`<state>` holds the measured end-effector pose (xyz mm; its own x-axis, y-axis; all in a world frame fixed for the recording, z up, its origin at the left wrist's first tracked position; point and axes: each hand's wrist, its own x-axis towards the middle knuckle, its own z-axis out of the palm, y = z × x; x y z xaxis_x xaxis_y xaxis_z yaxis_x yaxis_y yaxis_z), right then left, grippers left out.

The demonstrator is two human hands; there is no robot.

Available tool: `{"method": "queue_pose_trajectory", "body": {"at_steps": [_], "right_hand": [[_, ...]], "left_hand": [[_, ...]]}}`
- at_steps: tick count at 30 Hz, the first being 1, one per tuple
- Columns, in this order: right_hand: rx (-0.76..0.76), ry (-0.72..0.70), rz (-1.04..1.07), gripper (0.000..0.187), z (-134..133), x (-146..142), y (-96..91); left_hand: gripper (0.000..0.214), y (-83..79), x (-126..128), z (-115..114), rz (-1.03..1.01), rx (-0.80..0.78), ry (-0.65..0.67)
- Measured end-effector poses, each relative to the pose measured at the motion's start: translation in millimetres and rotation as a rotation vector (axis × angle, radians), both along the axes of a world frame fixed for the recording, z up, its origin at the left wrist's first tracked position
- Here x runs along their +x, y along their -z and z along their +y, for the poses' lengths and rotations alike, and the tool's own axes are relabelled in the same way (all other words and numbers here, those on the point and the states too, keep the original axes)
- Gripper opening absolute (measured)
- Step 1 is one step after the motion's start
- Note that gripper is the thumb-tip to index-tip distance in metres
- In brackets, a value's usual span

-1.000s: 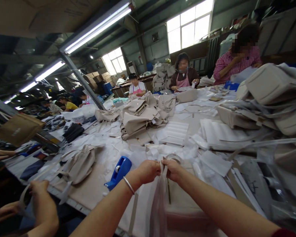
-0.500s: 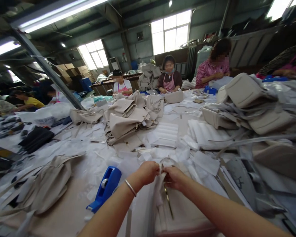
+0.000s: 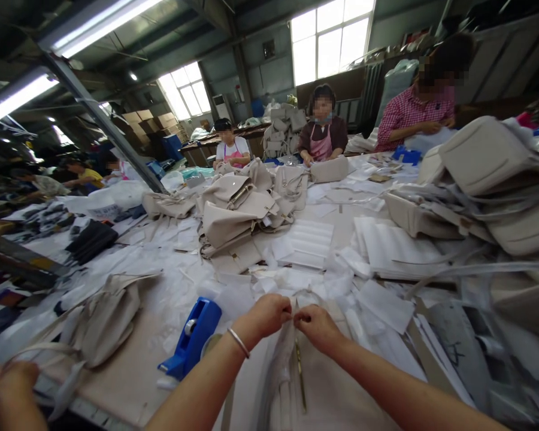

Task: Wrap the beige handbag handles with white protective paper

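Directly in front of me lies a beige handbag (image 3: 332, 386) with a slim gold-coloured metal strip on its face. At its top edge, my left hand (image 3: 272, 314), wearing a silver bangle on the wrist, is closed in a pinch. Close beside it, my right hand (image 3: 317, 326) also has its fingers curled and pinched on the bag's top. Which small part of the bag they grip is hidden by the fingertips. Thin translucent wrapping (image 3: 273, 359) runs along the bag's left side. A blue tape dispenser (image 3: 193, 335) rests left of my left forearm.
Beige bags (image 3: 231, 221) are heaped mid-table, with another pile (image 3: 489, 155) at right. White foam sheets (image 3: 305, 242) lie between them. A grey tape dispenser (image 3: 471, 353) is at right. Another person's hand (image 3: 15, 383) reaches in at lower left, near a beige bag (image 3: 108, 323). Co-workers sit opposite.
My right hand has turned slightly and its fingers are more curled; a beige piece between my hands is less visible. Another person's hand has appeared at lower left. The view has shifted left.
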<state>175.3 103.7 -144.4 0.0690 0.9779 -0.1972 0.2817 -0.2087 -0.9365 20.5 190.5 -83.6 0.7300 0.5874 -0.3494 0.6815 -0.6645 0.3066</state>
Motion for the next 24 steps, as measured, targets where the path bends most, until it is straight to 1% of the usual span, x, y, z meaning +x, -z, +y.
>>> {"method": "queue_pose_trajectory", "body": {"at_steps": [3, 5, 9, 11, 16, 24], "right_hand": [[0.033, -0.011, 0.015, 0.014, -6, 6, 5.6], [0.067, -0.005, -0.016, 0.012, -10, 14, 8.7], [0.107, 0.061, -0.118, 0.011, -10, 25, 12.4], [0.080, 0.052, -0.103, 0.010, -5, 28, 12.2], [-0.053, -0.073, -0.077, 0.011, 10, 37, 10.2], [-0.098, -0.096, -0.113, 0.011, 14, 46, 22.0]], "left_hand": [[0.025, -4.1, -5, 3, 0.005, -0.050, 0.011], [0.028, -8.1, -9, 6, 0.029, -0.070, 0.024], [0.013, -14.4, -10, 13, 0.120, -0.050, 0.046], [0.008, -15.1, -7, 15, 0.163, -0.031, 0.062], [0.010, -12.7, -2, 15, 0.208, 0.019, 0.119], [0.013, -13.6, -7, 20, 0.193, 0.022, 0.179]]}}
